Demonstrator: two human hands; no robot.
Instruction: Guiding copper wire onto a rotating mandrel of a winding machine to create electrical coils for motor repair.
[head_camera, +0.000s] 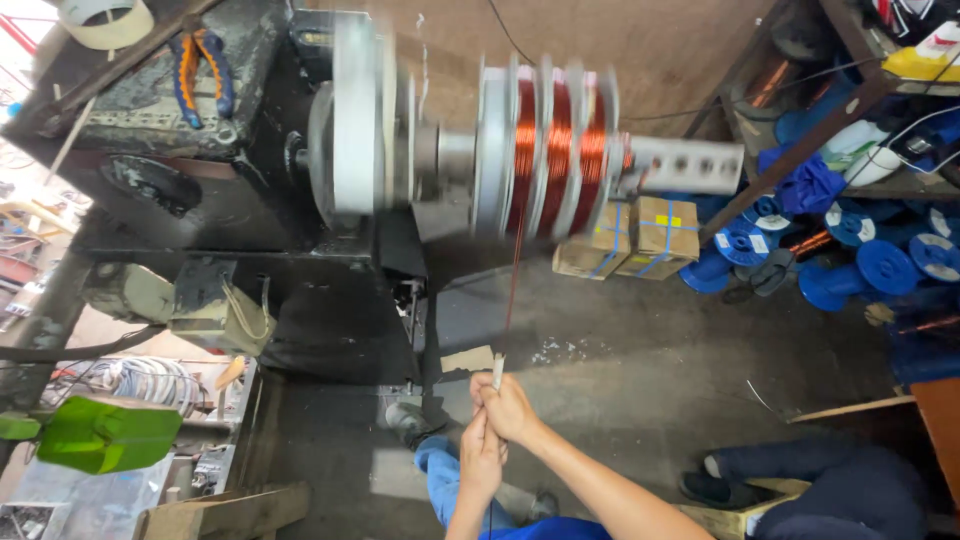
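A winding former (555, 150) with white flanges and three bands of copper wire spins, blurred, on the shaft of a dark machine (230, 190). A thin copper wire (512, 290) runs straight down from it to my hands. My right hand (512, 408) is closed around the wire and a small white sleeve (497, 372) that sticks up from the fist. Just below it, touching, my left hand (481, 458) pinches the same wire. Both hands hover over the dark floor, in front of my blue-trousered leg (440, 480).
Pliers with orange and blue handles (202, 72) and a tape roll (104, 20) lie on the machine top. Cardboard boxes (640, 238) and blue wire spools (860, 262) sit under a shelf at right. Another person's legs (830, 488) are at bottom right. A green object (105, 435) lies at left.
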